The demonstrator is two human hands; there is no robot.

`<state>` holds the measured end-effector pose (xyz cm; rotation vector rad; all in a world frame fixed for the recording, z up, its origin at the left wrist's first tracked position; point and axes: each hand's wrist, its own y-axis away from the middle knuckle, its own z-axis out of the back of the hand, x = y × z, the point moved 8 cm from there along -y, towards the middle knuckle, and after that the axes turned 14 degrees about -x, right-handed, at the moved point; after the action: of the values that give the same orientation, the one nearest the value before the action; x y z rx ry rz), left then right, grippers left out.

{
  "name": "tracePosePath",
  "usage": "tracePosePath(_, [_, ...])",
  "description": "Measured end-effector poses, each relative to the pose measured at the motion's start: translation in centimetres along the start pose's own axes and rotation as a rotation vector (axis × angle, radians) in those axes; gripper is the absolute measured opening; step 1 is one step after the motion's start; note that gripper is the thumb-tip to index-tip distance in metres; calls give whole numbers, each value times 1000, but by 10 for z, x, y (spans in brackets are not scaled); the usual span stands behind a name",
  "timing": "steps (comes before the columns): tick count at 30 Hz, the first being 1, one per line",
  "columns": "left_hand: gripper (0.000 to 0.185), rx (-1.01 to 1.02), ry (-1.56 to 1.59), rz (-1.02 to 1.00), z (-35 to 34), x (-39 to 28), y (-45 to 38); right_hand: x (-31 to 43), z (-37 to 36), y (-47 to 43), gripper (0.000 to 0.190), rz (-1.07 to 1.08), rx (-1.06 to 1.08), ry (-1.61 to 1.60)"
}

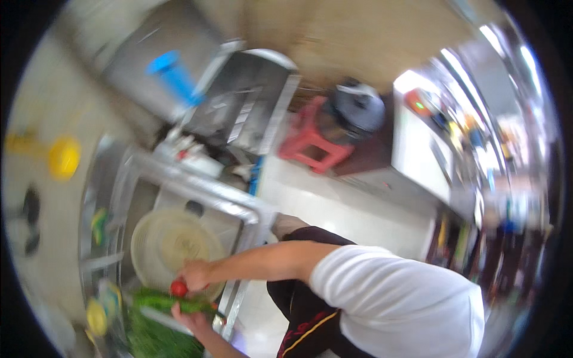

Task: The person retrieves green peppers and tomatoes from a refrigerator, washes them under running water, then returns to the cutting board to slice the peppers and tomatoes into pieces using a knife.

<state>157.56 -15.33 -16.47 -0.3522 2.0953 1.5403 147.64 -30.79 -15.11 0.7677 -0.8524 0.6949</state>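
Observation:
At the metal sink point(257, 215), my right hand point(195, 274) is closed around a red tomato point(179, 287), over the lower edge of a pale round plastic basket point(147, 241). More red shows beside its fingers. Just below it, my left hand point(192, 318) grips a long green vegetable point(192, 305), perhaps a cucumber; blur hides its exact kind. Leafy greens point(156, 335) lie beneath and beside the left hand. A pale, flat strip runs along the greens, and I cannot tell what it is.
Beyond the sink's upper rim stand a white container point(201, 164) and another metal basin point(224, 107) with a blue object point(174, 78). A lidded pot point(358, 107) sits on a red plastic stool point(315, 150) by a white-topped counter point(418, 147). Yellow items point(65, 156) are at left.

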Motion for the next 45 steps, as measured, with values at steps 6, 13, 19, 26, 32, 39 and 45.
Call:
tracePosePath(6, [33, -108, -455, -71, 14, -33, -25, -25, 53, 68, 51, -211, -348, -209])
tracePosePath(13, [27, 149, -1207, 10, -107, 48, 65, -155, 260, 356, 53, -200, -1183, -202])
tracePosePath(19, [63, 861, -1422, -143, -350, 325, 260, -356, 361, 755, 49, -745, -1781, -76])
tracePosePath(26, [49, 1456, -1711, -262, -507, 767, 495, -533, 477, 1122, 53, -1158, -1906, 209])
tracePosePath(32, [35, 1489, -1663, 287, -545, 1059, 643, -634, 514, 1208, 57, -1075, -1785, 220])
tracePosePath(39, [34, 1376, -1809, 416, -532, 1182, 686, -662, 502, 1203, 41, -855, -1864, 245])
tracePosePath(45, [32, 1384, -1825, 324, -547, 1181, 689, -664, 494, 1212, 45, -859, -1905, 116])
